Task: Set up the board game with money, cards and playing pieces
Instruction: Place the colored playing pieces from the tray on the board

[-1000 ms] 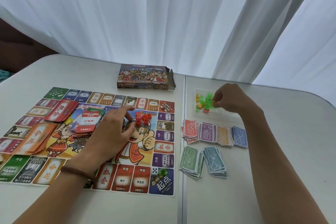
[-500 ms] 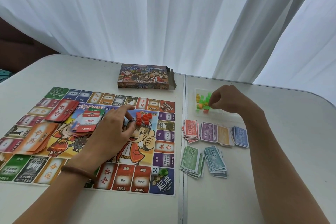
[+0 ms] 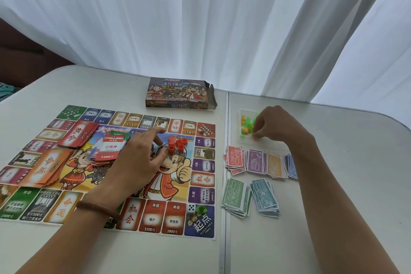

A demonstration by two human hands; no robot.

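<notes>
Left hand (image 3: pixel 140 158) rests on the colourful printed game board (image 3: pixel 153 218), fingers apart, beside small red plastic houses (image 3: pixel 177 145). Right hand (image 3: pixel 277 128) curls its fingers into translucent green and orange plastic pieces (image 3: pixel 245 126); whether it grips one cannot be told.

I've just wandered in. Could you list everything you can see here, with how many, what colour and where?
board: one, multicoloured, left on the table
box: one, printed, behind the board
card piles: three, red, orange, mixed, on the board's left half
houses: small heap, red, board centre
die: one, white, board's near right corner
token: one, green, beside the die
money: six piles, red, purple, orange, blue, green, teal, right of the board
pieces: many, green, orange, yellow, on clear plastic behind the money
table: one, white, under everything
curtain: one, white, behind the table
bracelet: one, brown, left wrist
left hand: on the board, fingers relaxed beside the houses
right hand: fingers curled among the pieces, grip hidden
</notes>
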